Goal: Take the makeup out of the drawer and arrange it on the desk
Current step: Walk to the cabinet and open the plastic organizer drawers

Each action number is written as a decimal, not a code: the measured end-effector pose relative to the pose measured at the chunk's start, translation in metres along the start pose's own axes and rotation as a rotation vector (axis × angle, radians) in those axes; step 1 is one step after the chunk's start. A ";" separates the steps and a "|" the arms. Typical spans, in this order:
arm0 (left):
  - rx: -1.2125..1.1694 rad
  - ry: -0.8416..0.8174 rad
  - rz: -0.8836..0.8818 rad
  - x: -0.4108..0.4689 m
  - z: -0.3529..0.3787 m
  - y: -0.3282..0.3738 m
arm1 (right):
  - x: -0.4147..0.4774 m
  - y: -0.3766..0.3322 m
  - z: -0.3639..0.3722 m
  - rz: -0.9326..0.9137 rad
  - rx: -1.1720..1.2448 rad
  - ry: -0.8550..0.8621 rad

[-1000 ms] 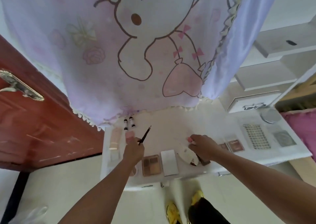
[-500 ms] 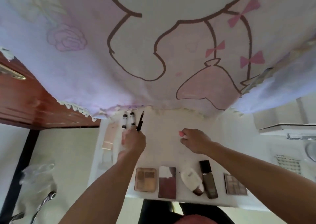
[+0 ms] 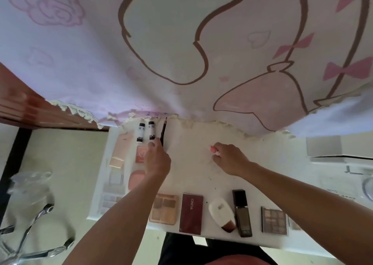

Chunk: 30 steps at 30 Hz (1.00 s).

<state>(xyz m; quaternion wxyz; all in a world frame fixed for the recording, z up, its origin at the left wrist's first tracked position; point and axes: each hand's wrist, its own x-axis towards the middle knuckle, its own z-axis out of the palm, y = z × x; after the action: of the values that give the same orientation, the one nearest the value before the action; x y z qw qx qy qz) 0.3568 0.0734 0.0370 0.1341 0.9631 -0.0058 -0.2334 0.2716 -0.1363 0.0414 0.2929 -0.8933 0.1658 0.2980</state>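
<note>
My left hand (image 3: 157, 159) pinches the lower end of a thin dark pencil (image 3: 163, 130), which lies just right of two white tubes with black caps (image 3: 146, 131) at the back of the white desk (image 3: 191, 175). My right hand (image 3: 230, 159) is at mid-desk, its fingers curled round a small pink item (image 3: 213, 149). Along the front edge lie a tan palette (image 3: 164, 209), a red case (image 3: 190, 213), a white bottle (image 3: 222, 210), a dark bottle (image 3: 242, 212) and an eyeshadow palette (image 3: 274, 220).
A pale pink tube (image 3: 120, 149), a peach compact (image 3: 140, 153) and further palettes (image 3: 113, 198) line the desk's left side. A printed lilac cloth (image 3: 181, 42) hangs over the back edge. A white box (image 3: 325, 148) stands at the right, a metal chair base (image 3: 40, 234) lower left.
My left hand has swung the pencil from a slant to lie straight beside the two tubes. My right hand has left the front row and moved to mid-desk with the pink item. The view has dropped closer.
</note>
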 end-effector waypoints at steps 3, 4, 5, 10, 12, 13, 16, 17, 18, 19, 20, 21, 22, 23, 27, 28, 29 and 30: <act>0.051 -0.016 0.050 0.001 -0.005 -0.001 | 0.003 -0.003 0.001 0.002 -0.057 0.010; 0.077 -0.020 0.064 0.001 -0.008 -0.001 | 0.004 -0.005 0.000 0.010 -0.063 0.016; 0.110 -0.025 0.076 0.001 -0.011 -0.001 | 0.006 -0.007 0.000 0.019 -0.067 0.026; 0.168 -0.025 0.131 0.004 -0.022 -0.013 | 0.015 -0.032 -0.007 0.057 -0.153 0.131; 0.124 -0.028 0.143 0.005 -0.022 -0.022 | 0.022 -0.047 -0.010 0.054 -0.107 0.154; 0.096 -0.035 0.149 0.005 -0.022 -0.025 | 0.028 -0.053 -0.010 0.057 -0.043 0.156; 0.023 -0.075 0.150 0.002 -0.025 -0.032 | 0.047 -0.071 -0.009 0.092 0.168 0.140; 0.002 -0.083 0.143 0.002 -0.025 -0.035 | 0.054 -0.076 -0.007 0.108 0.216 0.138; -0.017 -0.088 0.131 0.001 -0.024 -0.038 | 0.060 -0.080 -0.005 0.121 0.248 0.142; -0.035 -0.089 0.121 0.001 -0.023 -0.040 | 0.066 -0.084 -0.003 0.129 0.270 0.152; -0.044 -0.093 0.111 0.000 -0.022 -0.042 | 0.071 -0.089 -0.001 0.129 0.282 0.161; -0.048 -0.097 0.106 -0.001 -0.020 -0.044 | 0.077 -0.093 0.000 0.126 0.282 0.169; -0.048 -0.104 0.103 -0.002 -0.018 -0.045 | 0.081 -0.098 0.000 0.118 0.274 0.176; -0.043 -0.111 0.106 -0.004 -0.017 -0.045 | 0.086 -0.102 0.001 0.106 0.265 0.184; 0.008 -0.150 0.126 -0.007 -0.012 -0.043 | 0.104 -0.111 0.002 0.065 0.203 0.228; 0.011 -0.163 0.124 -0.007 -0.011 -0.042 | 0.106 -0.112 0.002 0.058 0.182 0.237; 0.012 -0.170 0.130 -0.006 -0.010 -0.042 | 0.108 -0.113 0.003 0.056 0.170 0.246; 0.013 -0.174 0.139 -0.006 -0.008 -0.041 | 0.107 -0.113 0.005 0.049 0.156 0.260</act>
<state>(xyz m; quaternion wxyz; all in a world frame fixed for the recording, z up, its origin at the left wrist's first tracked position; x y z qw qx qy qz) 0.3531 0.1154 0.0359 0.1427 0.9373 -0.0858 -0.3062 0.4054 -0.0591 0.0188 0.3301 -0.8946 0.2467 0.1731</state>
